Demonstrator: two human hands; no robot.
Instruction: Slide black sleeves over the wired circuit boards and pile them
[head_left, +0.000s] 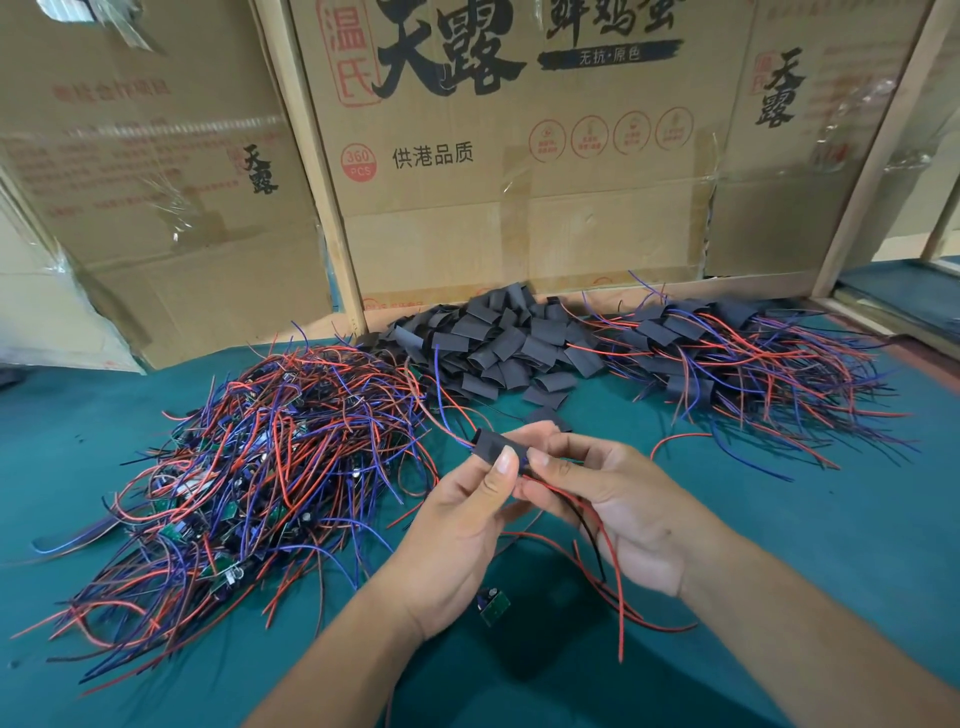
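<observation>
Green table (779, 545), boxes behind. Both hands pinch one black sleeve (493, 448) w/ wires thru it: left hand (457, 525), right hand (613, 499). Sleeving step seems nearly done; next, probably drop it on finished pile (737, 358) at right.

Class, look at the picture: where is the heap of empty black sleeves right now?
In the head view, the heap of empty black sleeves lies centre-back on the green table, against the cardboard box, between two wire piles.

The black sleeve (492, 447) pinched between the left hand (457, 525) and right hand (613, 509) looks matt and rubbery. Beneath them the surface (810, 561) is matt teal cloth. Beyond stand brown cardboard boxes (519, 171), patched with glossy clear tape (706, 171). Left, smooth plastic-coated wires (249, 467).
</observation>
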